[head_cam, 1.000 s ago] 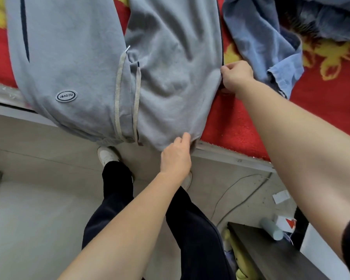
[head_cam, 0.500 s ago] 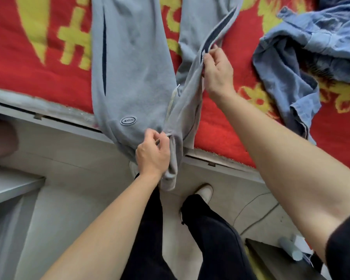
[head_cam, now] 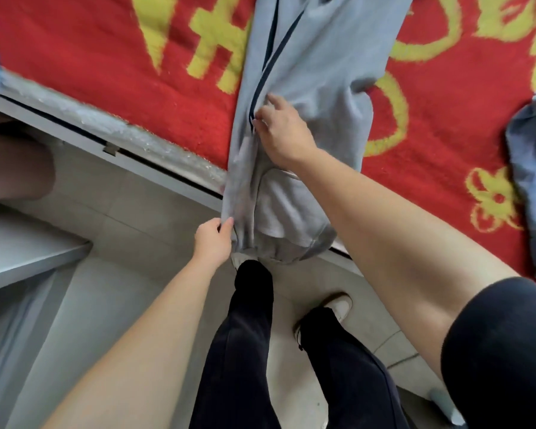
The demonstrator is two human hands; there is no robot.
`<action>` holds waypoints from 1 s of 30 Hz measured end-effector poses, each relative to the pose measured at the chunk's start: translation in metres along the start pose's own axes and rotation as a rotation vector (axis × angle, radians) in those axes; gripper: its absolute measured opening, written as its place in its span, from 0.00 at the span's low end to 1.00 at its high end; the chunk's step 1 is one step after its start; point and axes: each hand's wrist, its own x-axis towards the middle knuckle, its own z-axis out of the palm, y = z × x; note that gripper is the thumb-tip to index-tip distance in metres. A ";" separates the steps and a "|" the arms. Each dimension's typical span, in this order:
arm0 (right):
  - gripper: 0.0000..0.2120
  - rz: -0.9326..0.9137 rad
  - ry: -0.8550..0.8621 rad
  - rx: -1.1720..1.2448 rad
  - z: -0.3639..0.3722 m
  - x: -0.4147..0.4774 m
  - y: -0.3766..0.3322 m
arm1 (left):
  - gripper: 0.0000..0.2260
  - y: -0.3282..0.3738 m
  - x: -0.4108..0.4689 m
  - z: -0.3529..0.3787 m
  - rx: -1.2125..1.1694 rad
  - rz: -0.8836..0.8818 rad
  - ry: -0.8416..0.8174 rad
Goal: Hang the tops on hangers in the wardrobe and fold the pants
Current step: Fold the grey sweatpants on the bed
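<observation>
Holding grey sweatpants [head_cam: 322, 63] at the bed edge

I see the sweatpants doubled lengthwise on the red-and-yellow blanket [head_cam: 121, 57], running from 12 o'clock to centre, with the waistband hanging over the bed's edge. My left hand [head_cam: 212, 243] pinches the waistband's 9 o'clock side. My right hand [head_cam: 280, 131], beyond it toward 12 o'clock, grips the dark-striped seam. A blue denim garment [head_cam: 529, 181] lies at 3 o'clock.
</observation>
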 end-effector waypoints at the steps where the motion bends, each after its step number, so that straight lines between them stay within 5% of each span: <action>1: 0.15 0.023 -0.012 -0.037 0.006 0.006 0.002 | 0.11 0.000 0.007 0.003 -0.026 -0.012 -0.011; 4: 0.16 0.045 0.065 -0.065 0.014 0.018 0.002 | 0.05 0.005 0.025 0.011 -0.126 -0.011 -0.015; 8: 0.15 -0.107 0.321 -0.120 0.028 0.012 -0.008 | 0.09 0.009 0.030 0.018 -0.160 -0.067 -0.090; 12: 0.16 -0.001 -0.057 -0.318 0.033 0.027 0.002 | 0.12 0.011 0.044 0.011 -0.024 -0.128 -0.217; 15: 0.17 0.072 -0.130 -0.147 0.015 0.037 -0.002 | 0.13 0.022 0.049 -0.003 0.153 -0.126 -0.197; 19: 0.15 0.218 0.232 -0.087 -0.015 0.010 0.020 | 0.12 0.052 0.037 -0.025 0.156 0.029 0.095; 23: 0.20 0.587 0.595 -0.010 -0.049 -0.014 0.055 | 0.19 0.104 0.056 -0.037 0.096 0.156 0.112; 27: 0.10 0.720 0.371 0.214 -0.059 -0.024 0.094 | 0.07 0.123 0.082 -0.035 0.241 0.152 0.086; 30: 0.13 0.843 0.253 0.167 -0.069 -0.021 0.112 | 0.05 0.130 0.097 -0.037 0.304 0.083 0.042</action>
